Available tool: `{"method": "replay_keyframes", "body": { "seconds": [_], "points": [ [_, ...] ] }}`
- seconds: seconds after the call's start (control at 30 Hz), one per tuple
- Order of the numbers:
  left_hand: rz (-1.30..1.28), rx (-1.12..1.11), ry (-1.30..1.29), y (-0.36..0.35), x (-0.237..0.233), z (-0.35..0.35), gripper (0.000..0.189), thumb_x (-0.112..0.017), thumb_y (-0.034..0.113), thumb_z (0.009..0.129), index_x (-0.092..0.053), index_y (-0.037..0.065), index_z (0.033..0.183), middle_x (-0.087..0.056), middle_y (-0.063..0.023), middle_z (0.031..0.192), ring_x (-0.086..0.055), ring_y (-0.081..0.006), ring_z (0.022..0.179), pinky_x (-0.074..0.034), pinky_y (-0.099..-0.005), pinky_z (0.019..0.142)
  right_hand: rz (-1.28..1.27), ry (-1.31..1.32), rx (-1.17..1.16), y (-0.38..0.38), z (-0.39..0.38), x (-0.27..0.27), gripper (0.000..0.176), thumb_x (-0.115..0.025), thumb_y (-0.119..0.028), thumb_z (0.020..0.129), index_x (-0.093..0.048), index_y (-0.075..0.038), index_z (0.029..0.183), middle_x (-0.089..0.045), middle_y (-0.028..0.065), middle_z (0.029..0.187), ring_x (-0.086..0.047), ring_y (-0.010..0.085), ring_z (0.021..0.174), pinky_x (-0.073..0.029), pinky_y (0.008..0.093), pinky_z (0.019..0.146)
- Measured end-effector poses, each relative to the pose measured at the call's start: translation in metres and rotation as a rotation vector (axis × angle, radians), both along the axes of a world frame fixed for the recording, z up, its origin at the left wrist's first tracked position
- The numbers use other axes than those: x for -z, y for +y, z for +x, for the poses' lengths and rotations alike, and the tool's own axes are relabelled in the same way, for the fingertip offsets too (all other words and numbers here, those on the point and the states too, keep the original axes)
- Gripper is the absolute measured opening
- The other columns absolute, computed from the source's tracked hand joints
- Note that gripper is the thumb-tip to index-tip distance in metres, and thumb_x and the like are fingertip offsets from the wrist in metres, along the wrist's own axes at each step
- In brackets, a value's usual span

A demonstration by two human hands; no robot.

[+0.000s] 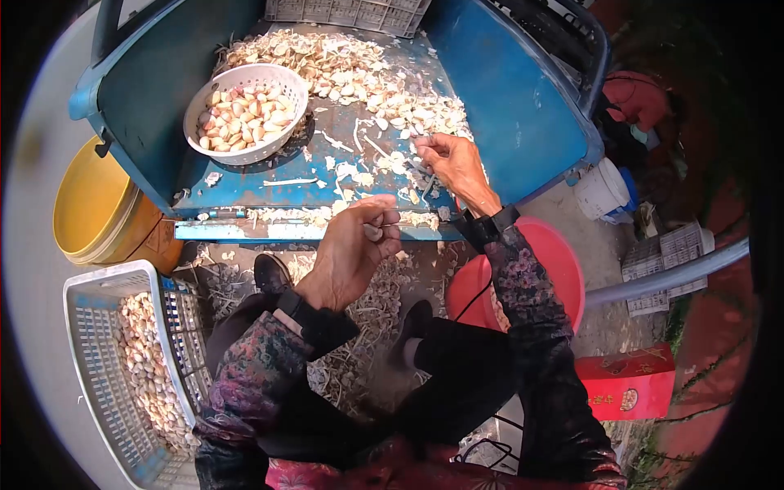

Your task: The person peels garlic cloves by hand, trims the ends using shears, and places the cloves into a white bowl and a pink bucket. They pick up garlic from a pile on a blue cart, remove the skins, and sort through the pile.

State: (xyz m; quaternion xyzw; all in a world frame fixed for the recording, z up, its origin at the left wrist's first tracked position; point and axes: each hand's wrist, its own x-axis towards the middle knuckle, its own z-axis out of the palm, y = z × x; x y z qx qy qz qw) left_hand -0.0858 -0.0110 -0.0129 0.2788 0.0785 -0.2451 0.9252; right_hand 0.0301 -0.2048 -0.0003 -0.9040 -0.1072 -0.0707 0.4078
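Many pale husks (322,59) litter the blue bed (237,186); yellow bucket (82,200) beside it.

Left fingers (389,232) curl round a clove (373,233); colander (260,153) — cloves (243,119) inside.

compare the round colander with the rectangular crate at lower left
Shape: the colander is a round bowl, while the crate is rectangular.
Size: the colander looks smaller, the crate larger.
Place: the colander sits on the blue bed; the crate stands outside it.
Shared: both are pale, have openings in their walls and hold what look like garlic cloves.
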Motion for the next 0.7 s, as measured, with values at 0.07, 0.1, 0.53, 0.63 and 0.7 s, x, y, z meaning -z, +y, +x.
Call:
{"method": "replay_keyframes", "body": {
  "seconds": [0.07,0.1,0.53,0.63,0.7],
  "points": [
    [0.046,-0.051,0.048,0.002,-0.007,0.0,0.019,-0.045,0.009,0.092,-0.052,0.003,0.108,-0.056,-0.0018,0.083,-0.051,-0.0125,0.071,-0.044,-0.0255,0.067,-0.177,0.008,-0.026,0.003,0.017,0.004,0.017,-0.062,-0.01,0.084,-0.068,0.0,0.097,-0.069,0.0104,0.082,-0.062,0.0151,0.067,-0.05,0.0309,0.063],
    [0.053,-0.049,0.045,0.005,-0.006,0.002,0.018,-0.046,0.009,0.091,-0.052,0.003,0.108,-0.056,-0.0015,0.083,-0.051,-0.0121,0.071,-0.044,-0.0251,0.067,-0.358,0.007,-0.051,0.007,0.024,0.003,0.019,-0.062,-0.009,0.084,-0.068,0.0,0.1,-0.069,0.0108,0.088,-0.062,0.0159,0.068,-0.051,0.0313,0.064],
    [0.016,-0.083,0.035,0.021,-0.012,0.001,0.02,-0.046,0.009,0.091,-0.051,0.004,0.11,-0.054,0.0003,0.081,-0.05,-0.0107,0.071,-0.04,-0.0228,0.063,-0.399,0.031,-0.147,-0.004,0.047,0.016,0.021,-0.061,-0.016,0.081,-0.064,0.004,0.089,-0.066,0.0122,0.075,-0.063,0.019,0.066,-0.049,0.0331,0.06],
    [-0.002,-0.12,0.016,0.029,-0.009,0.007,0.022,-0.051,0.009,0.09,-0.051,0.003,0.111,-0.055,-0.0004,0.082,-0.05,-0.0112,0.072,-0.043,-0.0238,0.065,-0.324,0.097,-0.27,0.003,0.026,0.015,0.021,-0.063,-0.017,0.082,-0.061,0.002,0.087,-0.063,0.0107,0.07,-0.06,0.0189,0.058,-0.045,0.0326,0.051],
    [-0.019,-0.19,0.007,0.031,-0.014,0.008,0.025,-0.056,0.009,0.088,-0.051,0.002,0.112,-0.056,-0.0011,0.084,-0.052,-0.012,0.073,-0.045,-0.025,0.067,-0.437,-0.135,-0.294,0.007,0.022,0.033,0.021,-0.064,-0.017,0.082,-0.061,0.003,0.086,-0.061,0.0125,0.068,-0.059,0.0224,0.057,-0.045,0.035,0.051]
  ]
}}
